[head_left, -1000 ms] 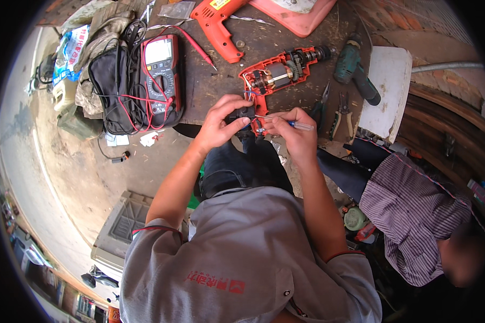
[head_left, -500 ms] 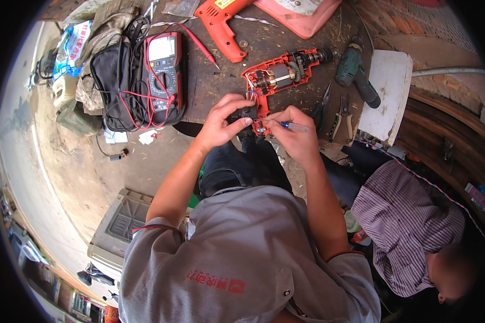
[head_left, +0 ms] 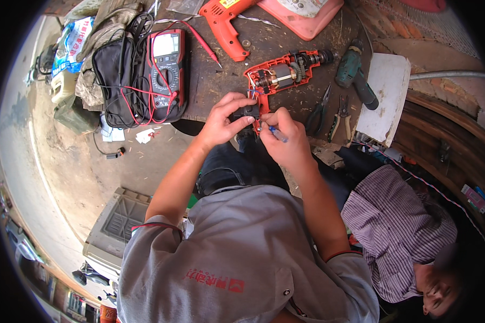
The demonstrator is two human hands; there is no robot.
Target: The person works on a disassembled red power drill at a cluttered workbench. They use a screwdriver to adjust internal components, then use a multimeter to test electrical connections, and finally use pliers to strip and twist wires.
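Brown desk (head_left: 299, 98): scuffed and littered with chips, spreading toward 12 o'clock from our hands.
Opened drill (head_left: 283, 75): on the desk at our 1 o'clock, orange shell, motor and gears bare, grip pointing back to us.
Left hand (head_left: 220, 121): fingers and thumb pinch a black part (head_left: 247, 111) beside that grip.
Right hand (head_left: 293, 141): closed around a screwdriver (head_left: 277, 134), blue and clear; its tip we cannot make out.
Tools: multimeter (head_left: 166, 70) at 10 o'clock, green cordless drill (head_left: 352, 64) at 2, two pliers (head_left: 340, 116) at 3.
Room: concrete floor (head_left: 140, 161) at our 8 o'clock, brick wall (head_left: 415, 46) at 2, striped-shirted person (head_left: 399, 231) at 4.
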